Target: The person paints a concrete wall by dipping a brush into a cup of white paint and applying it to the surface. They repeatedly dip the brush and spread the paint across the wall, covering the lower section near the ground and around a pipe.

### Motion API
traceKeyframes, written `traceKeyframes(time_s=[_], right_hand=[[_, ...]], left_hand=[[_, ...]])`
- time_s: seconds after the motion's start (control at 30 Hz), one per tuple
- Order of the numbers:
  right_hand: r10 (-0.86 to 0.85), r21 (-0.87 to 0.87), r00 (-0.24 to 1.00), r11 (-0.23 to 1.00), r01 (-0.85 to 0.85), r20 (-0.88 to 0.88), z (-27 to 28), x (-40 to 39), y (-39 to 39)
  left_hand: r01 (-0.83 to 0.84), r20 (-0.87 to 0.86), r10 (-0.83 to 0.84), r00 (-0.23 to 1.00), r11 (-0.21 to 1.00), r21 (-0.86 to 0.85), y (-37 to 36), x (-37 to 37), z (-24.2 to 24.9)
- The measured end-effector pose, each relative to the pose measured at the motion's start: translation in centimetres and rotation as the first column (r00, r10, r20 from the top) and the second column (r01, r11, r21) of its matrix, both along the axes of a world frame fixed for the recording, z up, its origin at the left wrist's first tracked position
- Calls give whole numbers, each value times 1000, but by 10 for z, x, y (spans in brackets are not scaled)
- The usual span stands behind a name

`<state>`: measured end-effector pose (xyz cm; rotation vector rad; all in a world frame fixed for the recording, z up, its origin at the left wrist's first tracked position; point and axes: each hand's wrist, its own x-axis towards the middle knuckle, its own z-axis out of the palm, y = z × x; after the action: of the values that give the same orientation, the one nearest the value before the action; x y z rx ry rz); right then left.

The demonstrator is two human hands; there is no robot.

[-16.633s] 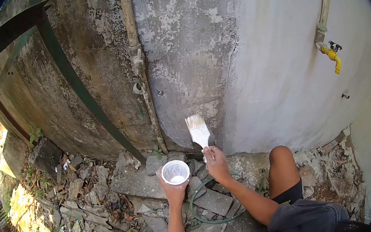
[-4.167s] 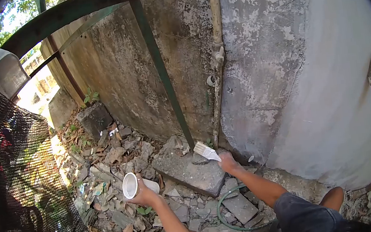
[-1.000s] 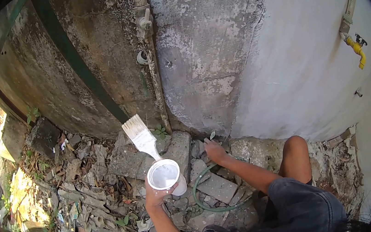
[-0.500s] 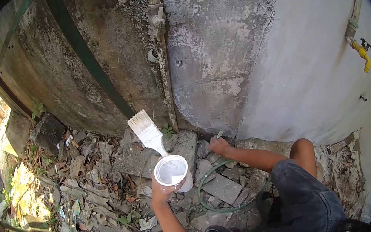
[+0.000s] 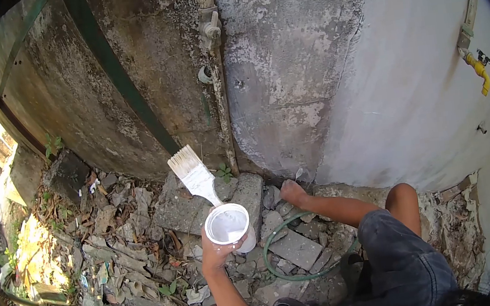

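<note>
Before me rises a concrete wall, stained and flaking toward the left, smooth and pale toward the right. Rubble covers the ground below, with a broken concrete slab and a looped green hose. A white paintbrush points bristles-up, its handle passing behind the rim of a white plastic cup. The left hand is wrapped around that cup; the right hand is down near the wall's base, and I cannot tell whether its fingers grip anything.

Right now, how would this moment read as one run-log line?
left hand: holds white cup; paintbrush: handle end hidden by cup; right hand: low by wall, grip unclear; green hose: looped on rubble
</note>
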<state>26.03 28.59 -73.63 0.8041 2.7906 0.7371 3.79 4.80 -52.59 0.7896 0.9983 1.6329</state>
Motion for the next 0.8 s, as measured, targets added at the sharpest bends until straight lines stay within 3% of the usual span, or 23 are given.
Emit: traceKeyframes(time_s=[0.23,0.33,0.53,0.63,0.73,0.8], right_hand=[[-188,-23,982,982,188,4,-6,-7,-8],[-270,-154,960,948,278,71,-3,-11,-8],[-322,-177,946,930,323,34,-7,-14,-6],[-509,-175,854,855,488,-106,-30,-19,-3],[-543,-224,827,832,508,-143,-41,-15,-1],[-438,-265,877,885,382,-198,-34,-7,0]], left_hand=[[-14,-64,16,998,999,29,1,-1,-1],[-23,-86,26,996,999,35,0,-3,-5],[-87,-125,89,988,996,24,-3,-3,-14],[-70,-136,76,988,996,48,-2,-5,-11],[-98,-110,104,988,994,57,-2,-1,-3],[-109,-104,115,988,992,60,-2,0,-3]])
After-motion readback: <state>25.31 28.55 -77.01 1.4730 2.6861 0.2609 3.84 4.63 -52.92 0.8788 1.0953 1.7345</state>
